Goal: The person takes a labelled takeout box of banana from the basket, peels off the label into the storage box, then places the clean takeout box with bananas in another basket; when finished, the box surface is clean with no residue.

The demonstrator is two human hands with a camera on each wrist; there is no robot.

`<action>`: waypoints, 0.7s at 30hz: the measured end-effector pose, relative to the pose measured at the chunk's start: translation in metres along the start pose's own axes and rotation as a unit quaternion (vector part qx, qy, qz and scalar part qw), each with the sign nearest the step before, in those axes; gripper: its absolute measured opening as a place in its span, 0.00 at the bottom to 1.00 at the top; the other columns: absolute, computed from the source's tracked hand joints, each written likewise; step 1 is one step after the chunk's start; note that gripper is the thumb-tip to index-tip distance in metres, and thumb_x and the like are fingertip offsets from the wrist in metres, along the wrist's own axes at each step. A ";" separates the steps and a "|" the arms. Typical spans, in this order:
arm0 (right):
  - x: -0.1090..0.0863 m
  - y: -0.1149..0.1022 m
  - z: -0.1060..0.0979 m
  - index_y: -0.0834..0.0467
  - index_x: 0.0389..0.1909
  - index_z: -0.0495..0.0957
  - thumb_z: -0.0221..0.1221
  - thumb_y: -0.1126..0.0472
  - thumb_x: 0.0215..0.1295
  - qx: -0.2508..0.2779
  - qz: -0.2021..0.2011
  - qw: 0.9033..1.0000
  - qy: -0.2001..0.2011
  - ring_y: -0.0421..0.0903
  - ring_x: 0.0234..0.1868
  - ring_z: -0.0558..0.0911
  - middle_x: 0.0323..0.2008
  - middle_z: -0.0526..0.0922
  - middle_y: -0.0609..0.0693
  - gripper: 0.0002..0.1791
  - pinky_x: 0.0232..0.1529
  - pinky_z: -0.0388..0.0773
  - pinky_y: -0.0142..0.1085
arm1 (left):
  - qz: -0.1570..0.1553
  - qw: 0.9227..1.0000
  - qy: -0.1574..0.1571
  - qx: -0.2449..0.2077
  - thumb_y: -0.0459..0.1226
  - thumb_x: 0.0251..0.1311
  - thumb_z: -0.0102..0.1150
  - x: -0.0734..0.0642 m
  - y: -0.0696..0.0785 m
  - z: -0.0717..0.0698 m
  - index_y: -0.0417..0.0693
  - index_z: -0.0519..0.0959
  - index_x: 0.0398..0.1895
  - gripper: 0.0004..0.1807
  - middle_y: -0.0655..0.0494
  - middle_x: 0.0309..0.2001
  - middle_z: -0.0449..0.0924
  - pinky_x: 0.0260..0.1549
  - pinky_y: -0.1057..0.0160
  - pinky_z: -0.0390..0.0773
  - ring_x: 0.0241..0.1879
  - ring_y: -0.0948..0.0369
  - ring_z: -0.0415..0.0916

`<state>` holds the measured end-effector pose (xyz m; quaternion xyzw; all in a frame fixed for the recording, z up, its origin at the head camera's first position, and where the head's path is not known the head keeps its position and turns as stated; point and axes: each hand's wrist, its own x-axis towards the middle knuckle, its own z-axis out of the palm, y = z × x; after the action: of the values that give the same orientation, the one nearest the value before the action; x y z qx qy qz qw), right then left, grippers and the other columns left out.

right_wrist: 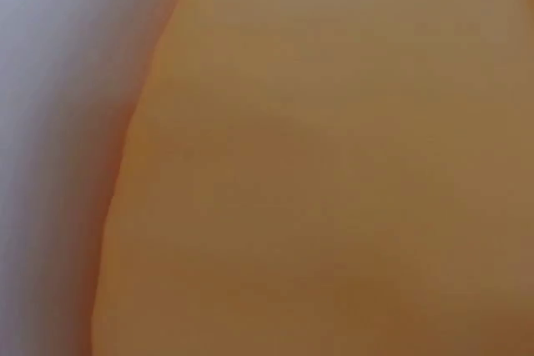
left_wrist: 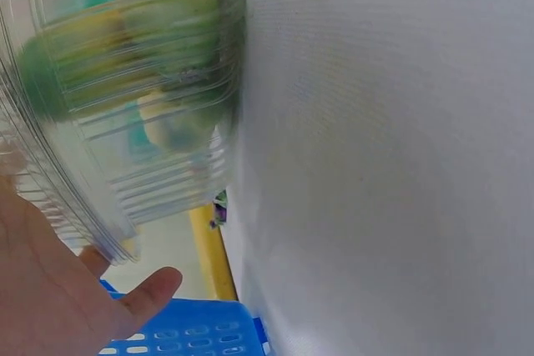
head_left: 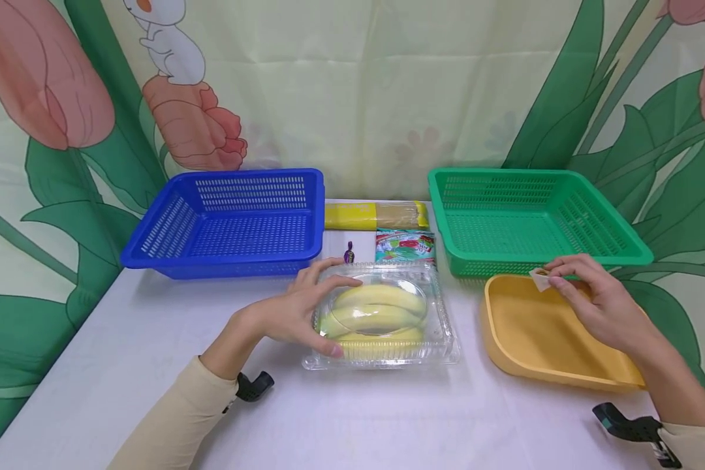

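- Plastic box (head_left: 382, 363), see-through and lidded, sits on the middle of the white table (head_left: 352, 424), with yellow bananas (head_left: 378, 318) inside.
- Left hand (head_left: 299, 310) reaches over the left side of that box; its fingers are spread and fairly straight, one resting on the lid, with the thumb at the near left part.
- Right hand (head_left: 599, 300) pinches a small pale piece (head_left: 540, 281) with something brown on it, between thumb and fingers; too small to tell what it is.
- That piece is over the far left part of the yellow tray (head_left: 552, 346), which stands on the right, near the person.
- From the right wrist, only a blurred yellow-brown surface shows, with white along the left edge.
- Blue basket (head_left: 241, 269) stands at the back left; green basket (head_left: 493, 266) stands at the back right, just behind the tray.
- Between the baskets, a long packet (head_left: 376, 215) with yellow ends lies farthest back, and a colourful packet (head_left: 405, 245) lies in front of it.
- Purple-wrapped sweet (head_left: 349, 252) lies just behind the box, left of the colourful packet.
- Printed curtain (head_left: 376, 98) with tulips hangs behind everything.
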<state>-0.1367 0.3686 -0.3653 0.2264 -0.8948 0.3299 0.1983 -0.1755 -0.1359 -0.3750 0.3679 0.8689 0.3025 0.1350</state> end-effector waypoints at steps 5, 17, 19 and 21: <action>-0.006 0.005 -0.003 0.59 0.43 0.83 0.61 0.81 0.63 -0.023 -0.009 1.000 -0.015 0.28 0.51 0.73 0.48 0.77 0.39 0.15 0.52 0.66 0.11 | 0.003 1.000 0.002 -0.001 0.66 0.40 0.76 0.000 -0.001 0.001 0.79 0.58 0.77 0.57 0.66 0.82 0.32 0.68 0.25 0.47 0.79 0.46 0.35; -0.016 0.024 -0.002 0.57 0.37 0.85 0.70 0.84 0.44 -0.087 -0.083 0.992 -0.041 0.26 0.51 0.69 0.43 0.78 0.47 0.23 0.57 0.60 0.12 | 0.005 1.000 -0.002 -0.004 0.66 0.40 0.76 0.002 0.000 0.001 0.74 0.59 0.78 0.58 0.66 0.82 0.32 0.68 0.24 0.48 0.79 0.46 0.34; -0.018 0.027 -0.001 0.56 0.37 0.85 0.71 0.83 0.43 -0.101 -0.083 0.991 -0.043 0.27 0.51 0.68 0.43 0.78 0.46 0.23 0.56 0.59 0.12 | 0.006 1.000 0.000 -0.006 0.65 0.40 0.76 0.001 0.000 0.000 0.73 0.59 0.78 0.58 0.66 0.82 0.32 0.68 0.24 0.48 0.79 0.46 0.34; -0.019 0.030 -0.001 0.54 0.36 0.86 0.73 0.81 0.41 -0.118 -0.081 0.988 -0.048 0.28 0.50 0.68 0.42 0.79 0.46 0.23 0.55 0.60 0.13 | 0.008 1.000 0.003 -0.006 0.65 0.40 0.77 0.000 0.000 0.000 0.72 0.60 0.78 0.58 0.65 0.82 0.32 0.67 0.24 0.48 0.79 0.46 0.33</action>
<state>-0.1367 0.3948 -0.3895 0.2890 -0.9146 0.1934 0.2062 -0.1755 -0.1358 -0.3751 0.3733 0.8643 0.3102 0.1322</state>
